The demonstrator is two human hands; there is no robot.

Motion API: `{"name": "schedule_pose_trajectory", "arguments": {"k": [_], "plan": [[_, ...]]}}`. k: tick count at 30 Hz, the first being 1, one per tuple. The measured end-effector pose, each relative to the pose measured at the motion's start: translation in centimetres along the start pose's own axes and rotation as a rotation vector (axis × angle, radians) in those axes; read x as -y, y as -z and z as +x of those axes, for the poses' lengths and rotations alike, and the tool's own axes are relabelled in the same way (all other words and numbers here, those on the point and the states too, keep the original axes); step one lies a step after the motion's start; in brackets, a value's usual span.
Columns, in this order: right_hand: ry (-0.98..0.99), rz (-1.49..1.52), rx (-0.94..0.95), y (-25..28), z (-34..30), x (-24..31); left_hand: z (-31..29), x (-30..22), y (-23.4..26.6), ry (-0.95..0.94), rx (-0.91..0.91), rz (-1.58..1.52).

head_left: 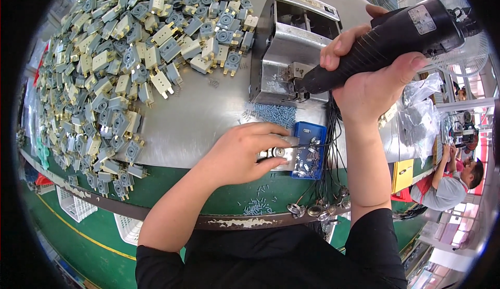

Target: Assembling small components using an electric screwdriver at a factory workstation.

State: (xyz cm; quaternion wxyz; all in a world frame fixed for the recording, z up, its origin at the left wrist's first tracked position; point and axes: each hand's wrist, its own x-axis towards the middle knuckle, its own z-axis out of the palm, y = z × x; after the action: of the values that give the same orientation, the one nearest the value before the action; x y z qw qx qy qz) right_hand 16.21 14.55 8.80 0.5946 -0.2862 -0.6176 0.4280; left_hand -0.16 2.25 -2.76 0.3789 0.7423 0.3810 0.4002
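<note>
My right hand (364, 93) is wrapped round a black electric screwdriver (398, 39), held slantwise. Its nose reaches the outlet at the front of a metal screw feeder (281, 73). Lower down, my left hand (242, 153) has thumb and forefinger closed on the sides of a small round metal part (278, 152), beside a blue tray (311, 127). A thin dark cable runs from that part across the tray to the right. Small metal terminals (311, 159) lie in the tray. Bluish screws (273, 113) are heaped between the feeder and my left hand.
A large pile of grey and cream plug housings (151, 44) covers the table's left side. Loose screws (259, 205) and cabled round metal pieces (317, 211) lie by the front edge. Black cables (333, 133) hang beside the tray. Another person (442, 187) works at far right.
</note>
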Motion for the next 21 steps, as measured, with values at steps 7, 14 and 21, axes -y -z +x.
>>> {"name": "schedule_pose_trajectory", "arguments": {"k": [7,14,21], "plan": [[-0.210,0.194,0.232,-0.3,-3.3,3.7,-0.1,0.3,0.4,0.012,-0.008,-0.024],[-0.162,0.192,0.247,-1.7,-5.8,2.8,-0.3,0.7,0.5,0.034,0.014,-0.008],[-0.096,0.205,0.325,-2.0,-7.0,2.1,-0.6,0.7,0.2,0.034,0.003,0.009]]}}
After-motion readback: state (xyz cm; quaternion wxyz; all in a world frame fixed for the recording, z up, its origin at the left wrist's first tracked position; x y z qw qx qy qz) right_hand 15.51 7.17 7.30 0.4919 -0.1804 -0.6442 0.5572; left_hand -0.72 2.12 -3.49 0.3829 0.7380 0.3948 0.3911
